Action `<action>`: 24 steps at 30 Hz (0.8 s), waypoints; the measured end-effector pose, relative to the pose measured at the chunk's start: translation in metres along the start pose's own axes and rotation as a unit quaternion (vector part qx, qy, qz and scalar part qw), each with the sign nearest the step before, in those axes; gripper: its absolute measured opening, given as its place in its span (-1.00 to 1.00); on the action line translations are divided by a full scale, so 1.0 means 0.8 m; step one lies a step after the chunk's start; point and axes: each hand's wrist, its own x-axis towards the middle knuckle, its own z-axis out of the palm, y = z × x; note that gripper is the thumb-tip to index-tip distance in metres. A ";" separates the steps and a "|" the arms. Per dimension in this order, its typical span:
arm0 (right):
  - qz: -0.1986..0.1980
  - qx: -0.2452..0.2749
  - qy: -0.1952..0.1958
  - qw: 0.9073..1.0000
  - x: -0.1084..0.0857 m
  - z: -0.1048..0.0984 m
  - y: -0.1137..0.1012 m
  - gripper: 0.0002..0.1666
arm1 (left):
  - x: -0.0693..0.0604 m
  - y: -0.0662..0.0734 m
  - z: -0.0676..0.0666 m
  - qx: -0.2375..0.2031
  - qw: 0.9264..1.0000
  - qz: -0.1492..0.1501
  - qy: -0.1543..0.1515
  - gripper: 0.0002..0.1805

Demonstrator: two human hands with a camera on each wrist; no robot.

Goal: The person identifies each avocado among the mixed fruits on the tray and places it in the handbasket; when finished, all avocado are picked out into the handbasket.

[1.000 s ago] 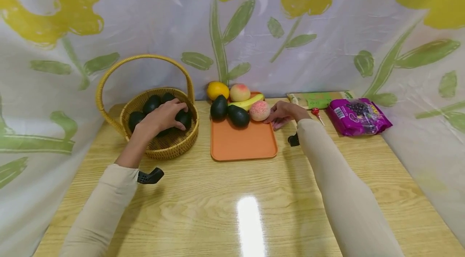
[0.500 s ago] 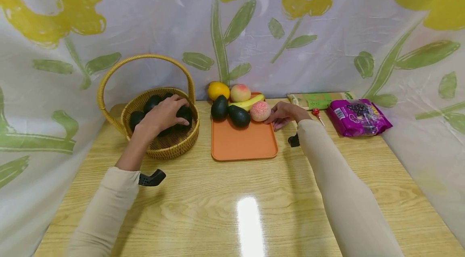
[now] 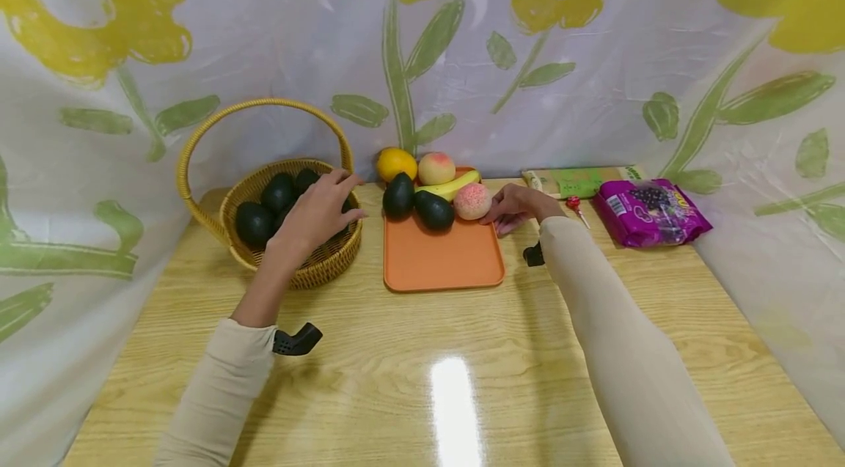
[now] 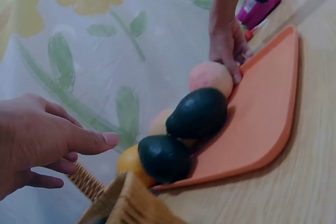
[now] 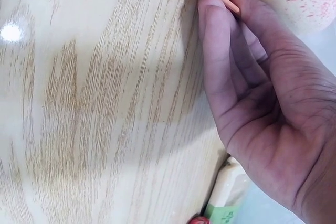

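Note:
Over the right side of a wicker basket (image 3: pixel 323 273) is my left hand (image 3: pixel 320 204), its fingers spread and holding nothing in the left wrist view. Several dark green avocados (image 3: pixel 254 223) lie in the basket, some partly hidden behind that hand. My right hand (image 5: pixel 262 72) pinches the right edge of an orange tray (image 3: pixel 442 262) between thumb and fingers. A speckled pink peach (image 3: pixel 472 201) sits beside the thumb. Also on the tray are two avocados (image 3: pixel 434 211), a banana (image 3: pixel 449 189), a second peach (image 3: pixel 436 168) and a yellow fruit like a lemon (image 3: pixel 397 165).
At the back right lie a green-and-tan packet (image 3: pixel 574 179), a red lollipop (image 3: pixel 574 203) and a purple grape-printed bag (image 3: pixel 650 214). The basket's tall handle (image 3: pixel 264 102) arches above it. A flowered cloth (image 3: pixel 264 27) hangs behind the wooden table (image 3: pixel 370 357).
My left hand has let go of an avocado in the basket, risen a little and shifted right, with its fingers now straighter. The right hand and tray stay put.

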 end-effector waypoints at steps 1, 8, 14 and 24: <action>-0.001 0.001 -0.001 1.000 0.000 0.000 -0.001 -0.78 | 0.000 0.003 0.002 -0.004 1.000 0.004 0.008 -0.40; 0.001 -0.006 -0.002 1.000 -0.001 0.000 -0.002 -0.78 | 0.005 0.027 0.019 -0.025 0.998 0.033 0.045 -0.46; -0.001 -0.012 0.000 1.000 0.001 0.002 -0.004 -0.78 | 0.012 0.048 0.036 -0.039 0.998 0.039 0.038 -0.45; 0.012 -0.012 0.002 1.000 0.003 0.001 -0.003 -0.77 | 0.038 0.071 0.070 -0.052 0.997 0.042 0.035 -0.45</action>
